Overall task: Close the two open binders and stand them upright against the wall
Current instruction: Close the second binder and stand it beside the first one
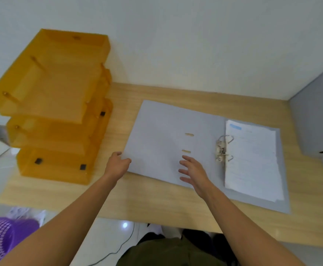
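open binder (168, 143): grey lever-arch type, lies flat and wide open on the wooden desk (156, 200), right of centre — left cover spread toward the trays, two slots showing in it
papers (252, 162): white stack on the binder's right half, threaded on the metal ring mechanism (223, 148); rings look shut, a blue patch at the top of the first sheet
left hand (118, 164): at the near-left corner of the open cover, fingers curled onto its edge (thumb on top) — gripping the cover corner
right hand (193, 171): fingers spread, palm down, over the near part of the left cover; cannot tell if it touches
second binder (318, 120): grey, closed, at the far right edge against the wall (195, 45), round finger hole in the spine facing the camera
trays (57, 104): three orange translucent letter trays, stacked, on the left end of the desk by the wall
basket (1, 239): purple mesh, on the floor at lower left
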